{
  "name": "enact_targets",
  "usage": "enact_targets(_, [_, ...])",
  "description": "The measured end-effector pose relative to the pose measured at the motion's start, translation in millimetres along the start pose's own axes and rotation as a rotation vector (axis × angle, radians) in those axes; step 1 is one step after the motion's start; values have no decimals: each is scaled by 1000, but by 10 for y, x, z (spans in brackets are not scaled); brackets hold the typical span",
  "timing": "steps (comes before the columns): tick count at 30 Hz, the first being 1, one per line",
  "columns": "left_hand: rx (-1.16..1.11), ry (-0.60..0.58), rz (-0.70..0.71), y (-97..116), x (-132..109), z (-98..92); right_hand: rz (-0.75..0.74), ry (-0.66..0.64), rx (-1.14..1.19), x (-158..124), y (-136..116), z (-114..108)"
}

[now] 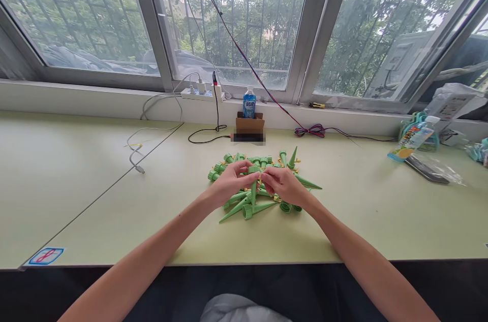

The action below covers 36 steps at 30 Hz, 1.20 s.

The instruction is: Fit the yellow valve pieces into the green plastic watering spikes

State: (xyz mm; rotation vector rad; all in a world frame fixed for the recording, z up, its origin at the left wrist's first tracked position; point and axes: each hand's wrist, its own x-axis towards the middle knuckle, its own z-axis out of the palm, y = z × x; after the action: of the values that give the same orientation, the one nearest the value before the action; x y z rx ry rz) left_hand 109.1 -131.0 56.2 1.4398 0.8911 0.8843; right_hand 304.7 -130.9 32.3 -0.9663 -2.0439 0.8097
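Left hand (232,181) and right hand (285,185) meet mid-surface, fingertips of both closed on one green spike (253,187). The spike is upright, wide end up, tip down, held just over the heap of cones (244,207). The heap lies on the pale green surface (362,210), cones pointing all ways. Behind the heap is a cardboard box (249,126) with a blue bottle (249,102) standing in it. A power strip (202,92) sits on the window ledge.

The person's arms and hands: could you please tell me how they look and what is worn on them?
Both arms are bare along their whole visible length: no sleeves show on the left forearm or the right forearm. The left hand and right hand wear no gloves; no watch, ring or bracelet shows.
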Motion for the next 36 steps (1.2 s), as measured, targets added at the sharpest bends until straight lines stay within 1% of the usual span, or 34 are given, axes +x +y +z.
enact_targets(5, [3,10,-9,0,4,-1,-1,9,-14,0,8,1])
enact_targets(11, [-25,16,-6,26,-4,-8,24,-30,130,-11,-24,2])
enact_targets(16, [-21,21,-3,22,-3,-15,36,-46,181,-12,-14,-2])
enact_targets(23, [-13,8,12,13,1,-20,10,-50,80,-3,-4,-8])
enact_targets(26, [-13,0,5,12,1,-20,8,-48,70,0,-8,-9])
enact_targets(36, [-68,-7,14,5,11,-22,32,-16,242,-1,19,9])
